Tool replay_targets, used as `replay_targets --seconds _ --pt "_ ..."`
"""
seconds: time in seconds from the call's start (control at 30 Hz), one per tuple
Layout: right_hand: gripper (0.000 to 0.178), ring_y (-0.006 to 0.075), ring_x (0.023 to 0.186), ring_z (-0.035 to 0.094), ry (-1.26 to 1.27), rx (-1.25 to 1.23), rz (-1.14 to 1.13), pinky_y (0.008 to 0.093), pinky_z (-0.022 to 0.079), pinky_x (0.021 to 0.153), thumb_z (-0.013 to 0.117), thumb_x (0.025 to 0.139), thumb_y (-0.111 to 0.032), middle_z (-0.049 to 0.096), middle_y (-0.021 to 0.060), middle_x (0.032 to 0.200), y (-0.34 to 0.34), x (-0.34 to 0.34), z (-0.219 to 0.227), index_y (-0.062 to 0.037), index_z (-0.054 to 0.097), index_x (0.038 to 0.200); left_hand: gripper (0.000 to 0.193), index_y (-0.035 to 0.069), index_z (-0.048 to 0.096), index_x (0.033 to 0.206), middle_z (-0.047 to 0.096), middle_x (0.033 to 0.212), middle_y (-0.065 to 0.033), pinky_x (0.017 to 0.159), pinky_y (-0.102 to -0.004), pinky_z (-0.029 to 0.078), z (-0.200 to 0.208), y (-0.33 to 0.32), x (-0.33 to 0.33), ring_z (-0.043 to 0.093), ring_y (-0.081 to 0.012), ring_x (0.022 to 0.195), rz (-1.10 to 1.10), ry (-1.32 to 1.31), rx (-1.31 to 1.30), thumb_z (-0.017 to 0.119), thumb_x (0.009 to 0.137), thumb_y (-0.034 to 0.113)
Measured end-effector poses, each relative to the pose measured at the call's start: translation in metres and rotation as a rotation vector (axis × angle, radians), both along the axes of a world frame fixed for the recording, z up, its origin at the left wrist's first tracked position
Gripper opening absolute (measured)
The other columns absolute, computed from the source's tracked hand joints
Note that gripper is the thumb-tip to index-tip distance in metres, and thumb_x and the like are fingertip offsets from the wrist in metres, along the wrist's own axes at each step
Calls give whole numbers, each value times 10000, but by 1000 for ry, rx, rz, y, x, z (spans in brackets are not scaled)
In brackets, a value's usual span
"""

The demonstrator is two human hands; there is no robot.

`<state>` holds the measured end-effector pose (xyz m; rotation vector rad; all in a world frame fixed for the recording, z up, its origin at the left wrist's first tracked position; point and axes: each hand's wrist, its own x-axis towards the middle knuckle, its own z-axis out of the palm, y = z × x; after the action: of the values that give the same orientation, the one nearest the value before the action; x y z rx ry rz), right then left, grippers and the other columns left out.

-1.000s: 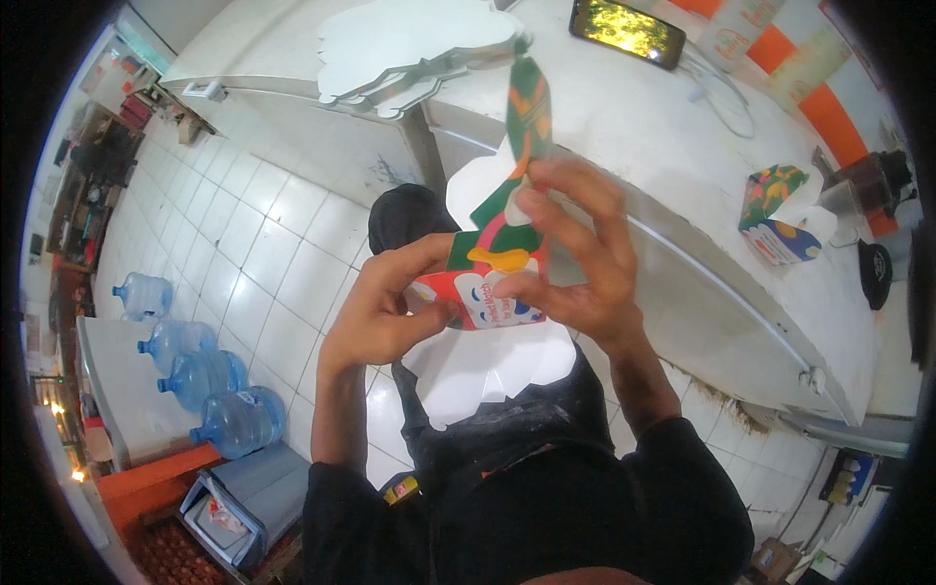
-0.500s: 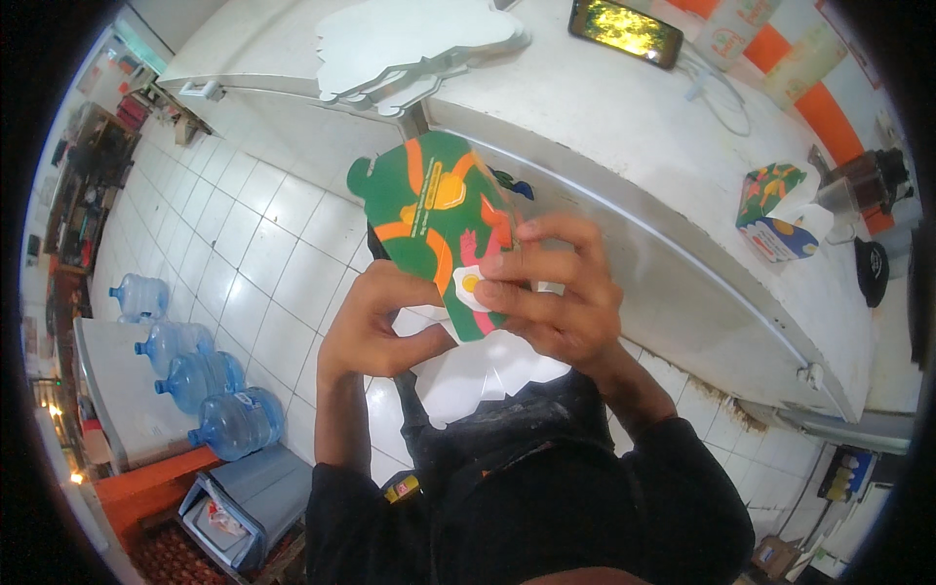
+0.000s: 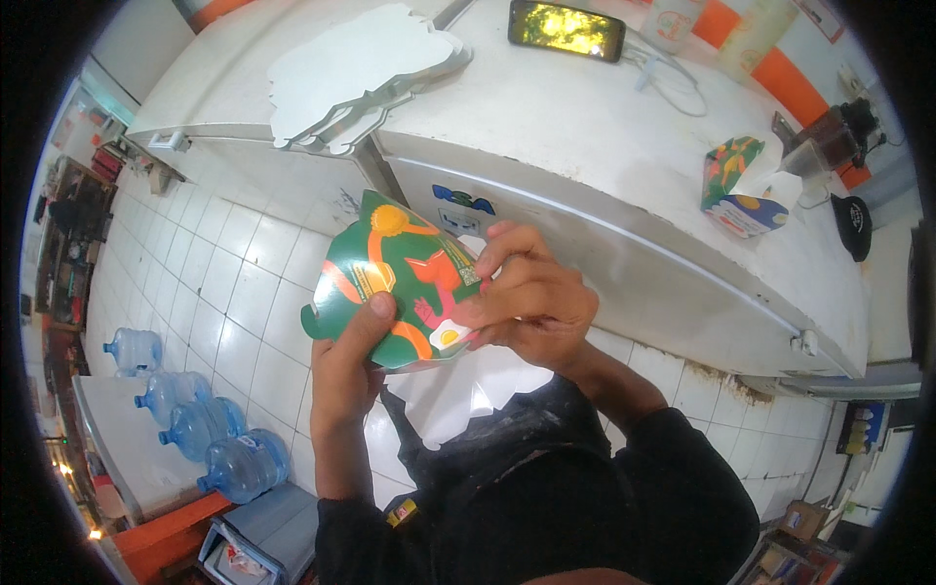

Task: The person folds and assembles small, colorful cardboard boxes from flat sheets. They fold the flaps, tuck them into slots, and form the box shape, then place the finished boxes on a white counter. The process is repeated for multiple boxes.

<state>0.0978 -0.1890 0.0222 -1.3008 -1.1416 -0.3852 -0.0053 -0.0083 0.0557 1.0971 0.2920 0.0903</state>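
Observation:
In front of my chest I hold a green cardboard food box with orange, yellow and fried-egg artwork. It is tilted and partly folded. My left hand grips its lower left side, thumb on the printed face and fingers hidden beneath. Along the right edge, the fingers of my right hand are bent around the card; its thumb is mostly hidden. White card sheets lie below the box, against my dark apron. On the white freezer top, a stack of white flat box blanks rests by the front edge.
A phone with a lit screen and a cable lie at the back. One folded printed box stands at the right, near a black cap. Several blue water bottles stand left, above a grey bin.
The box has turned and tipped to the left, showing more of its printed face. My left thumb has moved onto that face. The view has shifted slightly.

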Motion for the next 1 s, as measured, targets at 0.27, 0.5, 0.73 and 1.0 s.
replay_targets --seconds 0.27,0.5,0.73,1.0 --pt "255 235 1051 505 61 67 -122 428 440 945 873 678 -169 554 71 1029 5 -5 -4 -98 707 858 337 -20 578 1207 662 1105 -86 831 -281 521 5 -28 -4 633 -138 962 149 -250 173 665 921 137" --pt "164 390 1285 438 148 178 -135 506 378 1071 704 855 -131 420 146 1282 18 -1 -10 -48 569 813 248 -51 659 1093 714 947 -81 741 -233 479 -2 -43 9 629 -105 821 217 -435 363 689 906 108" --pt "147 391 1278 482 135 218 -84 492 458 1038 709 776 37 442 161 1213 18 1 -9 -9 576 819 272 -80 653 1068 702 961 -110 767 -257 490 -12 -49 7 630 -138 851 318 -388 176 701 895 124" --pt "223 332 1252 524 211 187 64 438 477 1019 786 765 6 545 129 1162 10 4 -10 -1 635 929 307 -86 618 1127 673 1062 -130 831 -304 503 -25 -45 8 630 -178 939 298 -454 42 704 869 58"
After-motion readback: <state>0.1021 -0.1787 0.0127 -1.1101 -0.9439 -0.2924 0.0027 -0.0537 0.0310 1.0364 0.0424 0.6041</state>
